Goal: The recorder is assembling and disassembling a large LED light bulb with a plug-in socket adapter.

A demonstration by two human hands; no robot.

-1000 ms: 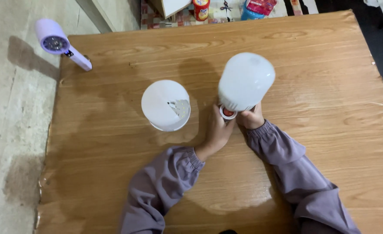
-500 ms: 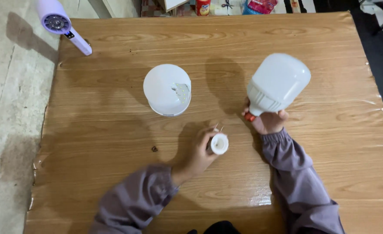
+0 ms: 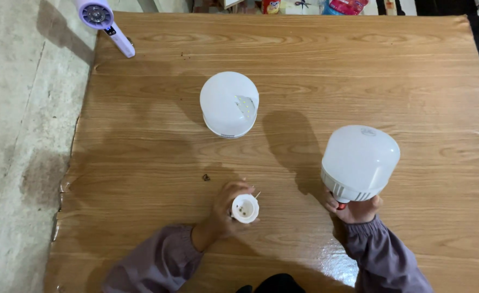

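White bulb: a large lamp bulb (image 3: 360, 161) with a frosted dome and ribbed grey collar, held upright, well to the right of the dome cover and nearer the person.
Right hand: the right hand (image 3: 353, 209) is wrapped around the bulb's narrow neck from below, fingers pressed around it; a bit of red shows at the base.
Small cap: a white round base piece (image 3: 245, 208) with dark holes in its face, lying nearer the person than the dome cover, left of the bulb.
Left hand: the left hand (image 3: 226, 209) pinches the cap at its side, fingers curled around the rim.
Dome cover: a white dome cover (image 3: 229, 104) sits on the wooden table (image 3: 413, 81).
Purple tool: a purple hand-held device (image 3: 103, 21) lies far left of the dome cover, at the table's far corner.
Speck: a small dark bit (image 3: 206, 177) lies on the wood between the dome cover and the left hand.
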